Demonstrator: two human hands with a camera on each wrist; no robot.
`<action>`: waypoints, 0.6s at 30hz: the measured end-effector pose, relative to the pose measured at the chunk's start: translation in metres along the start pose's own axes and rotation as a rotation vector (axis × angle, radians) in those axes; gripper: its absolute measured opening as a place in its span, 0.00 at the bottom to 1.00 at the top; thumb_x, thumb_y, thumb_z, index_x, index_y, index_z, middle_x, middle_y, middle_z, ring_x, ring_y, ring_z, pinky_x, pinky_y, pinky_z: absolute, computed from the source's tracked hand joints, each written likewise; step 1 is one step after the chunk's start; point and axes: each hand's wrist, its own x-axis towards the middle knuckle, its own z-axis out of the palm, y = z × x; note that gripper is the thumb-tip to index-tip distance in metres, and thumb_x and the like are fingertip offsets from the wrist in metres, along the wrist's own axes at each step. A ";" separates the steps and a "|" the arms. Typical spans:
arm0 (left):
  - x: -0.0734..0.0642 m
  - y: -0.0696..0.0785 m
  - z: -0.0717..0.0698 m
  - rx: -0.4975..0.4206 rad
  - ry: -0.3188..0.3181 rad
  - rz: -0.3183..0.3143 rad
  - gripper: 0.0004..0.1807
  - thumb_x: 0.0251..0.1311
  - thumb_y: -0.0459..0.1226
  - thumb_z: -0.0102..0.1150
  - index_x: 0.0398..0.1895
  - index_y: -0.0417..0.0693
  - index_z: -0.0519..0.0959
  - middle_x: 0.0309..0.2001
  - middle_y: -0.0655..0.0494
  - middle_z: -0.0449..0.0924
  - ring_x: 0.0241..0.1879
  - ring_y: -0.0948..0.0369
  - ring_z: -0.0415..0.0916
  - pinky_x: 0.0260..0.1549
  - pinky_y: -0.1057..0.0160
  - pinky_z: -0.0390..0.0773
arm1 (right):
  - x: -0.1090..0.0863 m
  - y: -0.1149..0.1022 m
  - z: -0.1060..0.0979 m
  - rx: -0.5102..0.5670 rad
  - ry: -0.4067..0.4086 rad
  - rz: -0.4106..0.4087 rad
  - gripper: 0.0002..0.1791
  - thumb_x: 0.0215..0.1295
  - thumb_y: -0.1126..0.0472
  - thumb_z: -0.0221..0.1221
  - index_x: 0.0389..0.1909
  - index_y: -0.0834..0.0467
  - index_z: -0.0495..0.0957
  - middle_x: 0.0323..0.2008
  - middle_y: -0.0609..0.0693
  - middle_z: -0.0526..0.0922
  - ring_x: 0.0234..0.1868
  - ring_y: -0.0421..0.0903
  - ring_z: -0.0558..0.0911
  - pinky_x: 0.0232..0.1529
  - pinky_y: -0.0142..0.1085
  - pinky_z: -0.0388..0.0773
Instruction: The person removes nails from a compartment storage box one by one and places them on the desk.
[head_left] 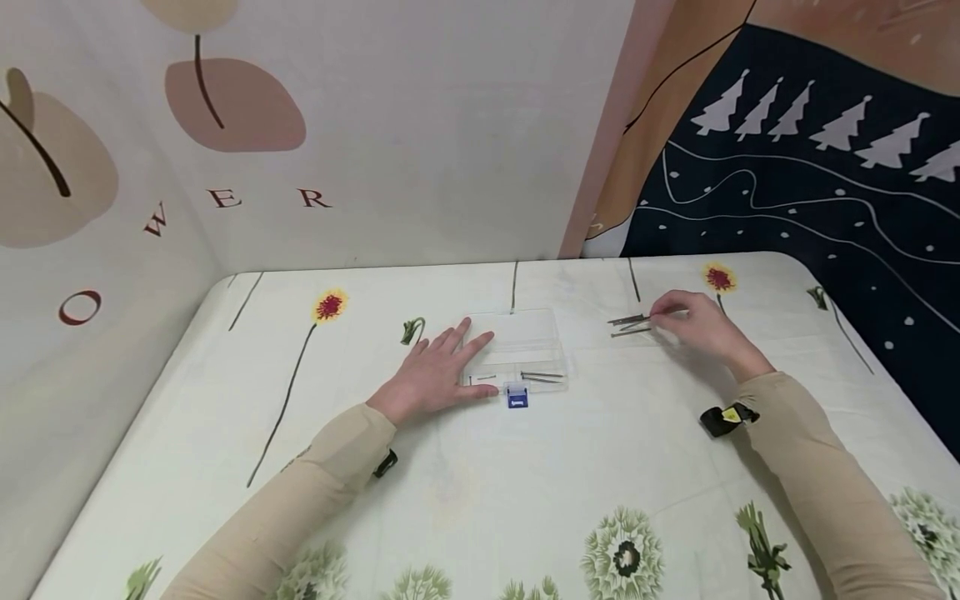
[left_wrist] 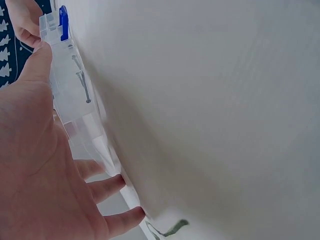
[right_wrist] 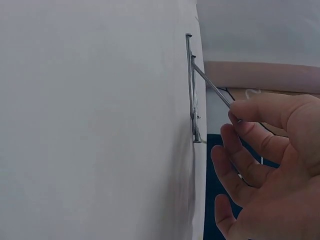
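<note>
A clear plastic box (head_left: 517, 337) lies with its lid folded back on the table, a blue latch (head_left: 517, 397) at its front. Several nails (head_left: 542, 377) lie in its front compartments. My left hand (head_left: 438, 371) spreads across the box's left side, fingers straight and apart, thumb along the front edge. To the right of the box, my right hand (head_left: 701, 325) pinches a nail (right_wrist: 212, 84) between thumb and fingertips. The pinched nail tilts, its far end by a small group of loose nails (right_wrist: 192, 85) on the cloth.
A white floral cloth (head_left: 600, 467) covers the table. Behind stands a pale hanging (head_left: 420, 167) with printed letters, and a dark fabric with white trees (head_left: 810, 192) hangs at the right. A black strap device (head_left: 723, 419) sits at my right wrist.
</note>
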 end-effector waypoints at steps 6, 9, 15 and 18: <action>0.000 0.000 0.001 -0.002 0.001 0.002 0.48 0.60 0.68 0.47 0.78 0.61 0.46 0.77 0.45 0.35 0.72 0.43 0.45 0.65 0.37 0.47 | 0.000 0.004 -0.002 0.008 0.023 -0.002 0.11 0.69 0.66 0.54 0.45 0.70 0.77 0.47 0.67 0.78 0.53 0.60 0.72 0.53 0.52 0.65; 0.000 0.000 0.001 0.000 0.003 0.003 0.48 0.60 0.68 0.47 0.78 0.61 0.46 0.77 0.45 0.35 0.72 0.44 0.45 0.66 0.37 0.47 | 0.000 0.006 -0.003 0.004 0.032 0.013 0.12 0.70 0.64 0.54 0.45 0.69 0.78 0.49 0.67 0.78 0.54 0.60 0.72 0.54 0.53 0.65; 0.000 -0.001 0.001 0.006 0.003 0.002 0.48 0.60 0.68 0.47 0.78 0.61 0.46 0.77 0.45 0.35 0.72 0.44 0.45 0.65 0.37 0.47 | 0.000 0.007 -0.004 0.026 0.029 0.039 0.14 0.71 0.62 0.54 0.47 0.69 0.78 0.51 0.67 0.76 0.57 0.60 0.70 0.56 0.54 0.63; 0.000 0.000 0.000 0.004 0.004 0.002 0.48 0.60 0.68 0.47 0.78 0.61 0.46 0.77 0.45 0.35 0.72 0.44 0.45 0.65 0.37 0.48 | -0.001 0.006 -0.003 0.036 0.031 0.039 0.14 0.71 0.62 0.53 0.47 0.69 0.78 0.51 0.67 0.76 0.56 0.60 0.70 0.55 0.53 0.64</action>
